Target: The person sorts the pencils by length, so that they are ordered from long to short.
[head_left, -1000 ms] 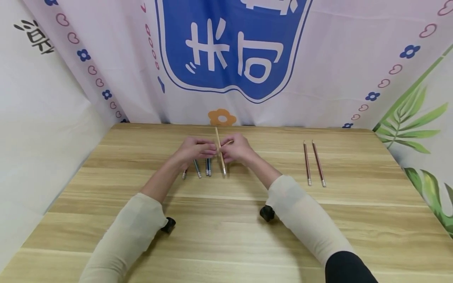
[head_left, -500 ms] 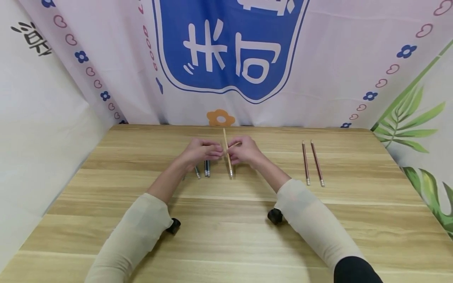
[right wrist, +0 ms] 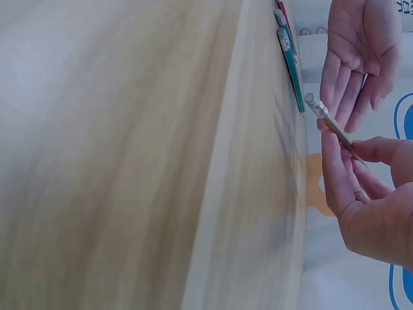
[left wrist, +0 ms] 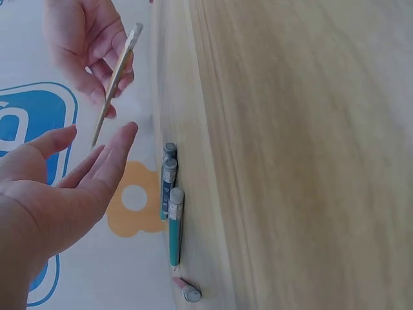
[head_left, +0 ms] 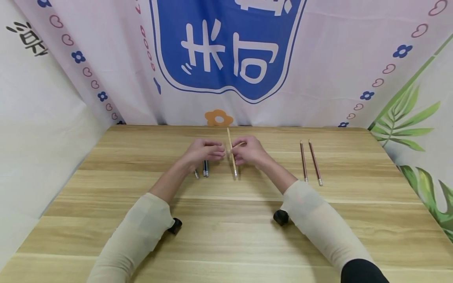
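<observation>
At far left, a white cloth (head_left: 53, 98) carries black characters. A cream sleeve (head_left: 134, 232) lies over the wooden table (head_left: 226, 243), a black camera (head_left: 175, 226) at its cuff. From it the left hand (head_left: 203, 153) reaches in, fingers loosely straight, thumb apart, holding nothing. Partly hidden beneath it in the head view lie pencils; the left wrist view shows a reddish pencil (left wrist: 182, 284), a green pencil (left wrist: 175, 239) and, beside that, two dark pencils (head_left: 204, 168), all with eraser ends showing.

Just right of the left fingertips and apart from them, a tan pencil (head_left: 233, 161) is held above the table, eraser end toward the person. The right hand (head_left: 250, 151) pinches it between thumb and fingers. Behind, the curtain (head_left: 329, 51) bears a blue sign (head_left: 226, 82) above an orange flower (head_left: 209, 118).

Further right come another black camera (head_left: 281, 217) and the right sleeve (head_left: 325, 220). Two red pencils (head_left: 315, 162) lie well apart from the hands, close together, eraser ends nearest the person. Printed green leaves (head_left: 412, 133) show at far right.
</observation>
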### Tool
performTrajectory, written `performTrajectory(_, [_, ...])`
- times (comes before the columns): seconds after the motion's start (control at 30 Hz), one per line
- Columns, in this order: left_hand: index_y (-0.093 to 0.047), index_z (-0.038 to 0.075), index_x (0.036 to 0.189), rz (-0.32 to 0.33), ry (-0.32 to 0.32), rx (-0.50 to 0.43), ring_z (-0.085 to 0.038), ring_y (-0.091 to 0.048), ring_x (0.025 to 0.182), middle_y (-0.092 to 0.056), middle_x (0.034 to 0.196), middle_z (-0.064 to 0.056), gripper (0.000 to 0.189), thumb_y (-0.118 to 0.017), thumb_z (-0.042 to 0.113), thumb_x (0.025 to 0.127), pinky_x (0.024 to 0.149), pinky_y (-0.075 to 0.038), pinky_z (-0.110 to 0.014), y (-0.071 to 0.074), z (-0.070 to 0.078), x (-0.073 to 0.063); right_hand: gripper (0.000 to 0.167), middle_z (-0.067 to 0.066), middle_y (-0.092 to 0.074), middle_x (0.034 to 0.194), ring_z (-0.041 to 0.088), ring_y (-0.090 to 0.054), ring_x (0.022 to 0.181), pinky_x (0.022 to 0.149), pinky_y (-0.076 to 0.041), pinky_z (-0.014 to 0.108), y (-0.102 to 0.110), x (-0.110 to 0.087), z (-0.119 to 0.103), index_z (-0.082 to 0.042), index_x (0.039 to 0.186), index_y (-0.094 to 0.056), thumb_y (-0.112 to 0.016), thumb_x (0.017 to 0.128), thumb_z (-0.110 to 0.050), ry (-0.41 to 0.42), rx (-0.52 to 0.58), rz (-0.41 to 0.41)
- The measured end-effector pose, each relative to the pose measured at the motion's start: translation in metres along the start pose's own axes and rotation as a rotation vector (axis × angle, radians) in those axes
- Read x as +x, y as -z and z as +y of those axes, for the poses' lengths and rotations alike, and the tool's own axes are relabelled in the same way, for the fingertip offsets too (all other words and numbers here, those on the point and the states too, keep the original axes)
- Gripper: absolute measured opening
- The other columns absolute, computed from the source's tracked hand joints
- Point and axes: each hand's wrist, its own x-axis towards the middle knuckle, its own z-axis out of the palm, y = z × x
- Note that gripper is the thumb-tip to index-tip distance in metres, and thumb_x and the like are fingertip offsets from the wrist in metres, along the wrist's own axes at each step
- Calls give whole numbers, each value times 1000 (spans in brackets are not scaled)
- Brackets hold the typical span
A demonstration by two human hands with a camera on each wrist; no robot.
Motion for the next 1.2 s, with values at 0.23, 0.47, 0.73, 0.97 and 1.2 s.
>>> performTrajectory(0.23, [-47, -16, 142, 75, -36, 179, -43, -65, 119, -60, 133, -34, 43, -56, 4, 106, 103, -58, -44, 8, 0, -3, 30, 21, -70, 94, 16, -65, 65, 70, -68, 37, 15, -8, 3, 11, 124, -64, -66, 95, 2, 5, -26, 18])
performTrajectory(0.47, [-51, -15, 140, 139, -77, 401, -40, -66, 116, -62, 129, -29, 42, -57, 6, 104, 99, -60, -43, 13, -2, -1, 31, 19, -67, 97, 16, -64, 66, 69, -67, 34, 34, -15, 9, 13, 125, -61, -64, 96, 3, 1, -45, 38])
performTrajectory(0.73, [-58, -13, 136, 178, -107, 637, -35, -64, 116, -66, 126, -26, 41, -62, 7, 100, 93, -59, -39, 16, -4, -1, 33, 18, -64, 98, 17, -64, 68, 69, -67, 33, 52, -22, 16, 13, 127, -60, -64, 96, 3, -8, -71, 51])
performTrajectory(0.97, [-57, -16, 135, 179, -127, 682, -36, -65, 114, -66, 124, -28, 40, -62, 3, 100, 94, -59, -41, 20, -6, -1, 32, 22, -65, 102, 17, -65, 67, 68, -67, 32, 65, -25, 22, 13, 127, -60, -64, 97, 3, -6, -80, 60])
performTrajectory(1.2, [-61, -16, 130, 207, -144, 758, -29, -67, 95, -71, 114, -26, 37, -63, 1, 97, 77, -58, -29, 21, -5, 0, 34, 22, -65, 105, 17, -65, 69, 69, -67, 31, 76, -28, 24, 12, 129, -59, -64, 98, 1, -21, -94, 76])
